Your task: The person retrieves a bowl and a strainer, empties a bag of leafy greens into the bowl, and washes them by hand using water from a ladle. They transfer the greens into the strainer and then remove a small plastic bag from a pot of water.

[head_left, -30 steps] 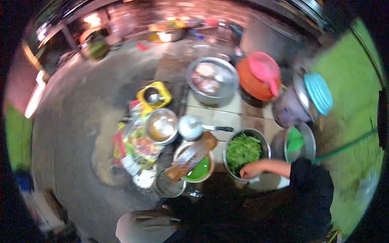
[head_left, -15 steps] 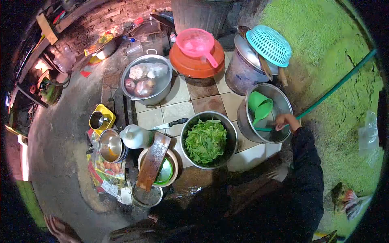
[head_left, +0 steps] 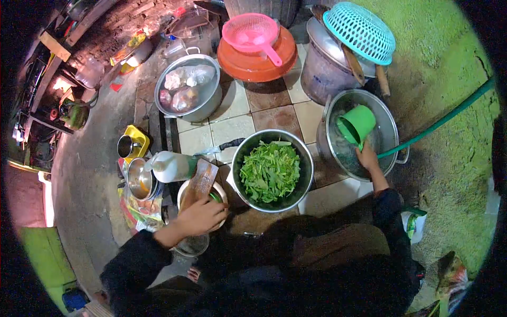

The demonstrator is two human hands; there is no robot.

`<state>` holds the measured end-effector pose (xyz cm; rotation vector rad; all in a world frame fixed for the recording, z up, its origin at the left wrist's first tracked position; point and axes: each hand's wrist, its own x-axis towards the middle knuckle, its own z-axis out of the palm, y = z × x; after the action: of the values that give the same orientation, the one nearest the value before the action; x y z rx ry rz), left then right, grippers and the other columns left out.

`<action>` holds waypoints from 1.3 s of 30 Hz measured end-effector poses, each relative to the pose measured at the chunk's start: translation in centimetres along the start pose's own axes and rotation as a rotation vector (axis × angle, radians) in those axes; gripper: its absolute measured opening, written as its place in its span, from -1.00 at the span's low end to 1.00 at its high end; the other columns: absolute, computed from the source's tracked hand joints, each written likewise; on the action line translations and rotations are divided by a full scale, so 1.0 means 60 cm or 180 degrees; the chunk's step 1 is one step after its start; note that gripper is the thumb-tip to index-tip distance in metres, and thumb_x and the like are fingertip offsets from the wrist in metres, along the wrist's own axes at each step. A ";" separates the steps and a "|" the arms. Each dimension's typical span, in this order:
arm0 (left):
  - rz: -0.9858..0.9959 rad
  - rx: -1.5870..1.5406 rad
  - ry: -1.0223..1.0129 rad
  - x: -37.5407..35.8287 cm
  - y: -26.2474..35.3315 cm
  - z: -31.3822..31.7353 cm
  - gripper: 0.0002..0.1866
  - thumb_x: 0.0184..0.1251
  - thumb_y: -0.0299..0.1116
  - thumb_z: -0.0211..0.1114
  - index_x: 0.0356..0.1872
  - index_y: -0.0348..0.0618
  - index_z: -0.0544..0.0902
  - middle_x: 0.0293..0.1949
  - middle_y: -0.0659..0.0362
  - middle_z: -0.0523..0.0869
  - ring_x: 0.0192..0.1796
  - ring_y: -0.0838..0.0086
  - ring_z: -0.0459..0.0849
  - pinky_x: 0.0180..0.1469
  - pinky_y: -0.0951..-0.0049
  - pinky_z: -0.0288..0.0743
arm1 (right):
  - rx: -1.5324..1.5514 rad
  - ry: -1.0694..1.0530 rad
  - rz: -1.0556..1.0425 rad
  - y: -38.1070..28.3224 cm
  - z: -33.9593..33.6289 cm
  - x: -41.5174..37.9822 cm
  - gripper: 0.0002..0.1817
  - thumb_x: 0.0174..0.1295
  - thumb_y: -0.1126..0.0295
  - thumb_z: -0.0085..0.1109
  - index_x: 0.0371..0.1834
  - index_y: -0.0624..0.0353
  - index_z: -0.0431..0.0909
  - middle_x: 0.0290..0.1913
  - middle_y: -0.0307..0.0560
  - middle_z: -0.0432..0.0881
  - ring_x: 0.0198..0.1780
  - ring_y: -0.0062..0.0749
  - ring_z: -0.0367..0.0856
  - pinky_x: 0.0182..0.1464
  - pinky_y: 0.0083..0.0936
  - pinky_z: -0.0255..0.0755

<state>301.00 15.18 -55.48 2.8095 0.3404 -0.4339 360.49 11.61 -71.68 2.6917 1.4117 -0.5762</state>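
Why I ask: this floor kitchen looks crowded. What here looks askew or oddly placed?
The brown wooden cutting board lies tilted across the cream bowl, under the left hand. A black-handled knife lies on the floor tiles beside the steel bowl of greens.

Bowl of greens (head_left: 272, 170) sits between water pot (head_left: 392, 129) and cutting board (head_left: 203, 179).

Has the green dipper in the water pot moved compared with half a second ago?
Yes. The right hand has lifted the green dipper; its cup now sits nearer the middle of the water pot, away from the left rim where it lay.
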 end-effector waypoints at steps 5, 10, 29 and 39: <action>-0.0460 -0.1318 0.1609 0.217 0.019 0.116 -0.72 0.29 -0.35 0.12 -0.04 -0.24 0.52 -0.08 -0.03 0.57 -0.01 0.13 0.54 0.06 0.20 0.39 | 0.0196 -0.0071 -0.0660 0.031 0.072 0.029 -0.37 0.29 0.05 0.00 0.25 0.30 0.16 -0.13 0.41 0.57 0.00 0.23 0.51 0.09 -0.11 0.35; -0.1967 -0.1960 0.2594 0.399 -0.086 0.188 -0.73 0.23 -0.34 0.18 -0.15 -0.34 0.56 -0.18 -0.14 0.61 -0.16 -0.01 0.60 -0.10 0.14 0.50 | 0.1823 -0.0722 0.0178 -0.065 -0.031 -0.053 -0.65 0.27 0.10 0.12 -0.31 0.22 0.45 -0.61 -0.13 0.48 -0.65 -0.40 0.44 -0.62 -0.47 0.30; -0.1702 -0.2285 0.2696 0.486 -0.022 0.211 -0.66 0.11 -0.43 0.28 -0.06 -0.19 0.50 -0.17 -0.14 0.60 -0.18 -0.03 0.62 -0.18 0.07 0.50 | 0.1988 0.1015 -0.1125 -0.178 -0.029 -0.258 -0.70 0.32 0.23 0.07 -0.09 0.26 0.43 -0.53 -0.07 0.48 -0.52 -0.26 0.49 -0.46 -0.36 0.35; -0.1706 -0.1946 0.2124 0.424 -0.047 0.238 -0.58 0.05 -0.40 0.29 -0.02 -0.28 0.49 -0.13 -0.14 0.55 -0.15 -0.06 0.59 -0.11 0.10 0.51 | 0.0364 0.1334 -0.1591 -0.210 -0.031 -0.267 -0.59 0.19 0.31 0.15 0.05 0.28 0.39 -0.47 0.22 0.58 -0.42 0.18 0.59 -0.42 -0.12 0.46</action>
<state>320.15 18.22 -77.47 2.1409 1.1479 0.4676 342.71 6.78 -62.80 2.6434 2.2524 -0.1006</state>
